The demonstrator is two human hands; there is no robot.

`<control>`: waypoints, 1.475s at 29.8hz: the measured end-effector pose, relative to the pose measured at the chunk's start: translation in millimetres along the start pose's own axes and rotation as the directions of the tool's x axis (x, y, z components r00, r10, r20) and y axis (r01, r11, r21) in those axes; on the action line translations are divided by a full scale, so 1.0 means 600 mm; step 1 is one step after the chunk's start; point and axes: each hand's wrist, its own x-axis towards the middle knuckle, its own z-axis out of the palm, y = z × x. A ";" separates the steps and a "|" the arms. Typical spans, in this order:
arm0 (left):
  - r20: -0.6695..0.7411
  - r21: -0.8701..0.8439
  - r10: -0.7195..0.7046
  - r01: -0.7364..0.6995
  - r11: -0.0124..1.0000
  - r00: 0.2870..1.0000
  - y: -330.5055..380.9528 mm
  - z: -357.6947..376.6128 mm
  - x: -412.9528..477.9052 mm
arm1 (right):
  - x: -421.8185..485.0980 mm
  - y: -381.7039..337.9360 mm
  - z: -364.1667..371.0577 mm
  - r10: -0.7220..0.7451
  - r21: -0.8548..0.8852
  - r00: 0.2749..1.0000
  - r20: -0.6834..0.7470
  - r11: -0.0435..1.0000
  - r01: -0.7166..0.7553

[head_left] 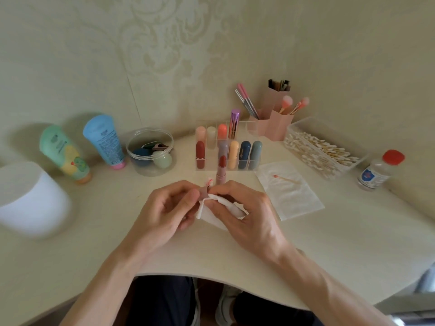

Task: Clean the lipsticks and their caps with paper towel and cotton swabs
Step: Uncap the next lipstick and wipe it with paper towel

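Observation:
My left hand (169,208) pinches a small pink lipstick cap (203,192) between thumb and fingers. My right hand (242,208) grips a folded white paper towel (209,214), with a stained twist of it (209,182) poking up by the cap's opening. An uncapped pink lipstick (221,171) with a dark red bullet stands upright on the table just behind my hands. A used cotton swab (286,178) with a red tip lies on a flat paper towel (292,191) to the right.
A clear organizer (249,128) behind holds several lipsticks. A clear box of cotton swabs (320,151) and a red-capped bottle (379,170) stand at right. Pink brush holders (277,125) sit at the back. A sponge jar (150,152), two tubes (103,140) and a white container (30,198) are at left.

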 end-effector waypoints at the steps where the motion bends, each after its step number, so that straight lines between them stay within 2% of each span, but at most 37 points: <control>1: -0.029 0.010 0.026 -0.025 1.000 0.999 -0.002 -0.001 0.001 | 0.000 0.000 0.000 0.011 0.011 1.000 -0.009 1.000 -0.011; 5: -0.110 0.009 0.045 -0.044 0.999 0.993 -0.004 -0.001 0.000 | 0.003 -0.007 -0.002 0.042 0.070 0.999 -0.011 0.997 -0.041; 10: -0.110 -0.060 -0.050 0.044 0.997 0.993 -0.002 -0.003 -0.001 | 0.005 -0.022 -0.005 -0.036 0.072 0.999 -0.001 0.997 0.036; 15: -0.158 -0.052 0.079 -0.089 0.995 0.984 -0.010 -0.001 -0.002 | -0.001 0.000 -0.002 0.012 0.037 0.999 -0.044 0.999 -0.010; 19: -0.173 -0.012 0.118 -0.122 0.992 0.978 -0.014 0.000 0.000 | -0.004 0.005 0.000 0.063 0.063 0.997 -0.037 0.996 -0.061; 25: -0.084 -0.075 -0.020 0.014 0.997 0.996 -0.008 0.001 0.001 | 0.000 -0.006 -0.010 -0.020 0.068 0.999 -0.043 0.997 0.023; 29: -0.102 -0.113 0.005 -0.017 0.993 0.995 -0.012 0.001 0.003 | -0.004 0.008 -0.005 0.011 0.010 0.999 -0.041 1.000 -0.010; 33: -0.137 -0.013 0.110 -0.113 0.993 0.984 -0.019 -0.001 0.003 | -0.004 0.005 0.002 0.111 0.090 0.993 -0.037 0.990 -0.107; 36: -0.113 -0.069 0.051 -0.059 0.996 0.992 -0.015 -0.001 0.003 | -0.002 0.003 -0.002 0.065 0.085 0.997 -0.038 0.994 -0.062; 38: -0.130 -0.042 0.036 -0.042 0.998 0.991 -0.016 -0.001 0.003 | -0.003 0.002 -0.003 0.017 0.027 1.000 -0.022 0.999 -0.017; 44: -0.235 0.130 0.172 -0.145 0.981 0.956 -0.013 -0.003 -0.001 | -0.006 0.004 0.005 0.095 0.055 0.995 -0.025 0.994 -0.093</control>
